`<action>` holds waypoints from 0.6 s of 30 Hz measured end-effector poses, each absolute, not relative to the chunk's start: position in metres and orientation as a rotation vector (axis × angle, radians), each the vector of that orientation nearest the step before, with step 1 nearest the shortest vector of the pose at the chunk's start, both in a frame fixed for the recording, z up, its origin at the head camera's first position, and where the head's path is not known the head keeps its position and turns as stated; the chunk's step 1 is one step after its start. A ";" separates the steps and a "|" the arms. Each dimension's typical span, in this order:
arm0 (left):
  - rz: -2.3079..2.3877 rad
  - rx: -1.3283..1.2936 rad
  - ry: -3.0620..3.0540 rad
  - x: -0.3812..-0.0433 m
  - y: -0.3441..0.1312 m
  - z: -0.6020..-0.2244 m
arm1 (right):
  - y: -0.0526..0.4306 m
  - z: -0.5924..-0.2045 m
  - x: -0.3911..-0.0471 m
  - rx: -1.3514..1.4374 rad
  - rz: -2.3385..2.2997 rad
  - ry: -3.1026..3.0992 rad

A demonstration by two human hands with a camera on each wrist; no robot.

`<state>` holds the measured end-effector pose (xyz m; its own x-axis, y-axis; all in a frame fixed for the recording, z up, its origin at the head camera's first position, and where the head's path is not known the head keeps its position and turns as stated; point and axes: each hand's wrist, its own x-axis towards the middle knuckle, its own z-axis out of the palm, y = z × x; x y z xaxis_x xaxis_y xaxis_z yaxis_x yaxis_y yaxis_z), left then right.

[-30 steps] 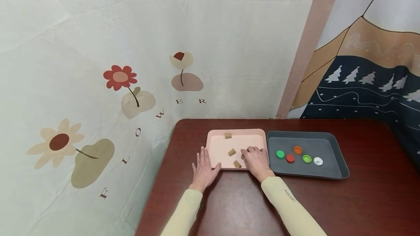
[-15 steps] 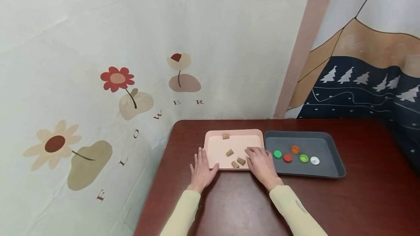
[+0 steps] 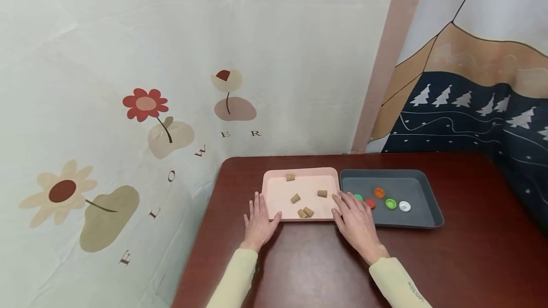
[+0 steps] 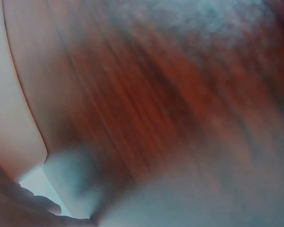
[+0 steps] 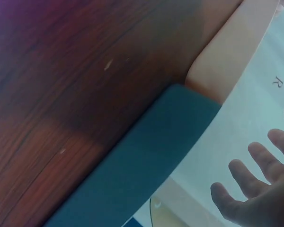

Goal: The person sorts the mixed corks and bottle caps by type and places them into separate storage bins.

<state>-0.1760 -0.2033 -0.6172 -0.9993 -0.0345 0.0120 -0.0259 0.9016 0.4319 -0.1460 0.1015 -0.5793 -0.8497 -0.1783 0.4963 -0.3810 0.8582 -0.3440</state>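
Observation:
Several short brown corks (image 3: 295, 198) lie scattered in the pink tray (image 3: 274, 209) in the head view, two of them together near its front edge. My left hand (image 3: 259, 227) rests at the front left corner of that tray, fingers stretched out and thumb along the rim. Over the seam between the pink tray and the dark grey tray (image 3: 411, 179) is my right hand (image 3: 357, 220), its fingers spread and holding nothing. The nearest cork (image 3: 322, 193) lies left of its fingertips. In the right wrist view the right hand's fingers (image 5: 246, 177) are apart.
Inside the grey tray are bottle caps: an orange cap (image 3: 379, 193), a light green cap (image 3: 390, 204), a white cap (image 3: 405, 206), plus a red cap (image 3: 370, 203) and a green cap (image 3: 357, 197) partly behind the right hand. A reddish-brown table (image 3: 317, 260) carries both trays; printed cloth (image 3: 299, 61) hangs behind.
My right hand has moved right from among the corks to the seam between the trays, its fingers straightening. Corks formerly beneath it now show. The left hand stays put; the view has shifted slightly.

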 end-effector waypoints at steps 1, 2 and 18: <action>-0.689 0.045 -3.038 -0.176 -0.204 -0.617 | 0.104 -0.578 -0.144 0.404 0.609 -2.581; -0.688 0.042 -3.032 -0.176 -0.204 -0.618 | 0.106 -0.577 -0.142 0.396 0.611 -2.586; -0.661 -0.013 -2.944 -0.165 -0.208 -0.605 | 0.142 -0.575 -0.119 0.330 0.587 -2.549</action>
